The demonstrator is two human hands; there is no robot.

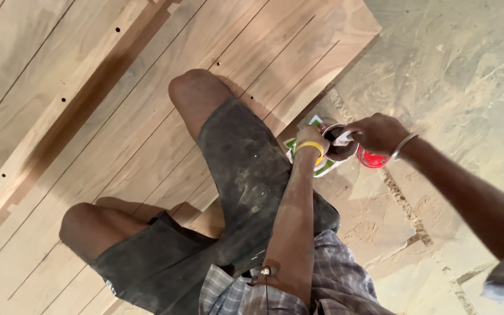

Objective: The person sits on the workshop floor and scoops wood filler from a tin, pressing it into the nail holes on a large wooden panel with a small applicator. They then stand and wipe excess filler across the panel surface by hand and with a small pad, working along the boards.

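Left hand [310, 139] grips the side of an open can [336, 149] on the floor; right hand [377, 133] pinches a pale scrap [342, 139] over its mouth, red lid [373, 158] beside.

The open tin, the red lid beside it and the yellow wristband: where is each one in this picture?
Open tin [338, 153]: head view, on its dark inside.
Red lid [372, 158]: head view, on the middle of its red face.
Yellow wristband [312, 147]: head view, on the band across the left wrist.

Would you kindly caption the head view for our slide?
Left hand steadies an open tin; right hand dips in, red lid beside.
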